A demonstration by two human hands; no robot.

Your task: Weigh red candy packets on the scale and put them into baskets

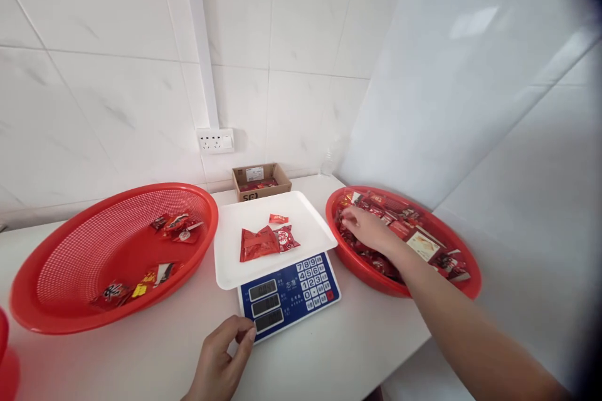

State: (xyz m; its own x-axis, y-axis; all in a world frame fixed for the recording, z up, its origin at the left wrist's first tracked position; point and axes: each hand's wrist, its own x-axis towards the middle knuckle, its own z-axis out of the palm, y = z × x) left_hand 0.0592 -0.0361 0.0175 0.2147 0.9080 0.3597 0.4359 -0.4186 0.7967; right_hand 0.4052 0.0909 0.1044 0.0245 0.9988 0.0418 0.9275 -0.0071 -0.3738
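A white weighing scale with a blue keypad panel (289,291) stands in the middle of the table. On its white pan (235,216) lie a larger red snack packet (258,243), a dark red packet with white print (285,238) and a tiny red packet (278,218). My left hand (224,351) is by the panel's front left corner, fingers curled and thumb close to the forefinger, with nothing visible in them. Over the left side of the right red basket (463,257), my right hand (364,229) has its fingers bent together among many packets; what they pinch is hidden.
A large red mesh basket (61,263) with several packets stands left of the scale. Behind the pan is an open cardboard box (263,191) with red packets inside. A tiled wall with a socket (215,140) backs the white table (315,357). Another red container (4,332) shows at far left.
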